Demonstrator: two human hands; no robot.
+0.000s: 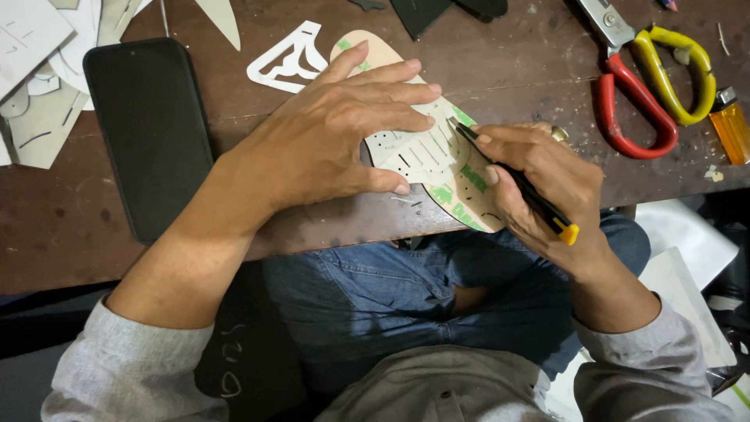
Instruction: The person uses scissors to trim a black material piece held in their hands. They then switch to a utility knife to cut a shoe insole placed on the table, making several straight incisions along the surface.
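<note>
My left hand (336, 133) lies flat with fingers spread on a white slotted pattern piece (418, 152), pressing it onto a tan sheet with green print (461, 199) on the brown table. My right hand (539, 184) grips a black utility knife with a yellow end (519, 184). Its tip touches the upper right edge of the white pattern, just beyond my left fingertips. The sheet's lower corner overhangs the table's near edge.
A black phone (148, 133) lies at the left, next to pale paper patterns (39, 86). A white cut-out template (289, 59) sits behind my left hand. Scissors with red and yellow handles (648, 86) and an orange lighter (730, 125) lie at the right.
</note>
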